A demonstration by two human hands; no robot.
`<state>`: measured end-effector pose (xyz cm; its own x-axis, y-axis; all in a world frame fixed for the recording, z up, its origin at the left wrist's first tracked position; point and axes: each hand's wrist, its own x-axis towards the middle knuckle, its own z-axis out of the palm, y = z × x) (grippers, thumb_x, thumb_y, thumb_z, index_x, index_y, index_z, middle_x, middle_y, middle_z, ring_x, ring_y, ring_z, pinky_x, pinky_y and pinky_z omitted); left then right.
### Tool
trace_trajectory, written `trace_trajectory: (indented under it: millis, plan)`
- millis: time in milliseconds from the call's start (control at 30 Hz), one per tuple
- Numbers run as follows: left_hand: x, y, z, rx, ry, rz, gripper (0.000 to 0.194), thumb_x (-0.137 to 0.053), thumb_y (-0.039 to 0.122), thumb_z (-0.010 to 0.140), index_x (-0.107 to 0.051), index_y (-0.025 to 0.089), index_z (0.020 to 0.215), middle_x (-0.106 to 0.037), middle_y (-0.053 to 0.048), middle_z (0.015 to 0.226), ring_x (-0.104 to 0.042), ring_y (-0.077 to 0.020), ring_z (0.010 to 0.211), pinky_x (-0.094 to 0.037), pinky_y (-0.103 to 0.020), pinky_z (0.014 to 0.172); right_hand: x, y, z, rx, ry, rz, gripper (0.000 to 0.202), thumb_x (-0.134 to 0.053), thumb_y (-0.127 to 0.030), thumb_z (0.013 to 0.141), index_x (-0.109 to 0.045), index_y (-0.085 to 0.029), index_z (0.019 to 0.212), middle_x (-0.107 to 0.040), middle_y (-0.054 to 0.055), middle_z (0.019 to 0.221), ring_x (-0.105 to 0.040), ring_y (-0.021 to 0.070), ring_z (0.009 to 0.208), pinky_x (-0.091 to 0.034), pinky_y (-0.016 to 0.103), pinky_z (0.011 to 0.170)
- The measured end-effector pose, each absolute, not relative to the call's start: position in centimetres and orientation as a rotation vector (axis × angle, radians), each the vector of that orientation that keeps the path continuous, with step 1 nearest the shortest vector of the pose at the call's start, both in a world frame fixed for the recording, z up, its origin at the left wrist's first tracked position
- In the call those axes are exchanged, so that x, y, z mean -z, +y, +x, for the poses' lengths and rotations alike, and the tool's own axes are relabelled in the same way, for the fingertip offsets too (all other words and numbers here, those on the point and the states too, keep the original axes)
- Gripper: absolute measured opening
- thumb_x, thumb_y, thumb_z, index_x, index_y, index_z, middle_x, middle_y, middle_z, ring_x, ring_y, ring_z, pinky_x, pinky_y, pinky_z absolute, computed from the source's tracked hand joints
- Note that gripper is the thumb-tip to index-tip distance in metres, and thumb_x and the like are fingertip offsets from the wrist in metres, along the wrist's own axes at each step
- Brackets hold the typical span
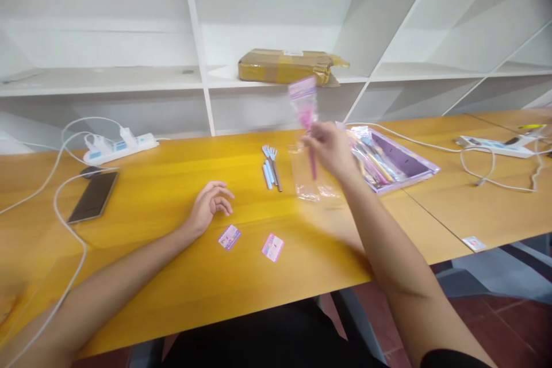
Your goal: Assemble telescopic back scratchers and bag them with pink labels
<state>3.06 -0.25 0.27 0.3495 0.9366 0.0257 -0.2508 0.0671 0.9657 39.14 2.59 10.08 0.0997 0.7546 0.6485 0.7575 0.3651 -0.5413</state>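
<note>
Pretty bright shot overall, fairly even indoor light, though I can't tell where the lamp is. The glossy yellow-orange wooden table [164,282] gets a soft pale sheen right of centre, plus a blurry shadow near its front edge. Clear crinkly plastic bags [307,191] catch little white glints. The raised pink item in clear packaging [307,118] is motion-smeared, everything's a bit soft, lines lean toward the sides, and the top right corner goes dark.

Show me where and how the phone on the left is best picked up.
Likely best: the left hand coming from above and the right, pinching the long edges of the phone across its near half. It lies flat, so its sides offer the grip, while the white cable runs by its far end and left side.
</note>
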Motion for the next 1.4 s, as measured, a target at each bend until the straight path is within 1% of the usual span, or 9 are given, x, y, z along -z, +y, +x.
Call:
trace_trajectory:
  millis: [233, 433, 533, 633, 833, 967, 1100, 1233, 1400]
  plan:
    - [0.5, -0.5, 2.9, -0.977, 0.724, 1.254, 0.026, -0.056, 0.042, 0.097, -0.053, 0.019, 0.109, -0.070, -0.001, 0.080, -0.069, -0.0171, 0.054, -0.051, -0.026, 0.047, -8.9, 4.0, 51.2, 0.474, -1.075, -1.840, 0.023, -0.066, -0.022, 0.089, -0.068, -0.019, 0.112, -0.072, 0.018, 0.104, -0.060, 0.0280, 0.099, -0.036, 0.046, 0.095]
    - [1.0, -0.6, 2.8, -0.946, 0.725, 1.294, 0.029, -0.056, 0.046, 0.099, -0.054, 0.019, 0.109, -0.069, -0.001, 0.079, -0.068, -0.0162, 0.054, -0.050, -0.025, 0.046, -3.5, 3.6, 54.4, 0.151, -1.329, -2.270, 0.040, -0.057, -0.037, 0.096, -0.062, -0.011, 0.125, -0.064, 0.031, 0.119, -0.057, 0.0330, 0.104, -0.037, 0.047, 0.088]
    - [0.9, -0.6, 2.9, -0.935, 0.732, 1.311, 0.030, -0.057, 0.048, 0.099, -0.054, 0.019, 0.108, -0.068, -0.001, 0.078, -0.067, -0.0159, 0.054, -0.051, -0.025, 0.046, -3.2, 3.5, 53.7, 0.338, -1.298, -2.270, 0.042, -0.053, -0.035, 0.098, -0.061, -0.007, 0.128, -0.061, 0.033, 0.127, -0.056, 0.0356, 0.112, -0.038, 0.047, 0.093]
    - [0.8, -0.8, 3.0, -0.926, 0.744, 1.322, 0.028, -0.055, 0.047, 0.100, -0.054, 0.019, 0.107, -0.067, -0.001, 0.077, -0.066, -0.0151, 0.054, -0.050, -0.024, 0.046, -4.2, 4.1, 51.0, 0.564, -1.372, -2.135, 0.037, -0.044, -0.028, 0.100, -0.065, -0.007, 0.121, -0.061, 0.031, 0.128, -0.054, 0.0341, 0.116, -0.038, 0.043, 0.096]
    - [0.4, -1.3, 3.0, -0.894, 0.766, 1.351, 0.022, -0.052, 0.041, 0.101, -0.053, 0.019, 0.107, -0.065, 0.001, 0.076, -0.064, -0.0133, 0.053, -0.049, -0.023, 0.046, -4.1, 5.0, 40.2, 0.234, -1.806, -1.998, 0.041, -0.040, -0.043, 0.106, -0.069, -0.017, 0.093, -0.072, 0.014, 0.096, -0.063, 0.0231, 0.087, -0.041, 0.032, 0.077]
    - [0.4, -1.4, 2.9, -0.879, 0.760, 1.364, 0.021, -0.051, 0.039, 0.101, -0.053, 0.019, 0.107, -0.064, 0.002, 0.075, -0.063, -0.0122, 0.051, -0.049, -0.023, 0.046, -2.6, 4.5, 34.4, -0.008, -2.040, -2.164, 0.047, -0.046, -0.054, 0.103, -0.073, -0.016, 0.102, -0.075, 0.017, 0.105, -0.070, 0.0259, 0.096, -0.046, 0.031, 0.080]
    - [0.6, -1.2, 2.9, -0.869, 0.745, 1.373, 0.021, -0.051, 0.040, 0.102, -0.053, 0.020, 0.107, -0.063, 0.003, 0.073, -0.063, -0.0120, 0.050, -0.048, -0.022, 0.045, -2.3, 4.3, 33.3, -0.072, -2.044, -2.297, 0.041, -0.053, -0.046, 0.099, -0.074, -0.014, 0.111, -0.076, 0.019, 0.107, -0.073, 0.0286, 0.104, -0.049, 0.032, 0.083]
    - [0.7, -1.1, 3.0, -0.874, 0.747, 1.379, 0.021, -0.050, 0.039, 0.102, -0.053, 0.019, 0.107, -0.063, 0.003, 0.073, -0.063, -0.0122, 0.050, -0.048, -0.022, 0.045, -2.0, 4.8, 34.2, -0.081, -1.988, -2.368, 0.035, -0.057, -0.041, 0.096, -0.074, -0.011, 0.103, -0.077, 0.022, 0.100, -0.075, 0.0315, 0.095, -0.051, 0.033, 0.079]
    - [0.8, -1.2, 3.0, -0.866, 0.746, 1.384, 0.022, -0.049, 0.041, 0.102, -0.053, 0.020, 0.107, -0.063, 0.003, 0.072, -0.063, -0.0123, 0.049, -0.046, -0.023, 0.045, -2.2, 4.7, 34.0, -0.041, -1.932, -2.302, 0.037, -0.045, -0.027, 0.102, -0.058, -0.007, 0.131, -0.076, 0.021, 0.106, -0.074, 0.0287, 0.094, -0.049, 0.032, 0.077]
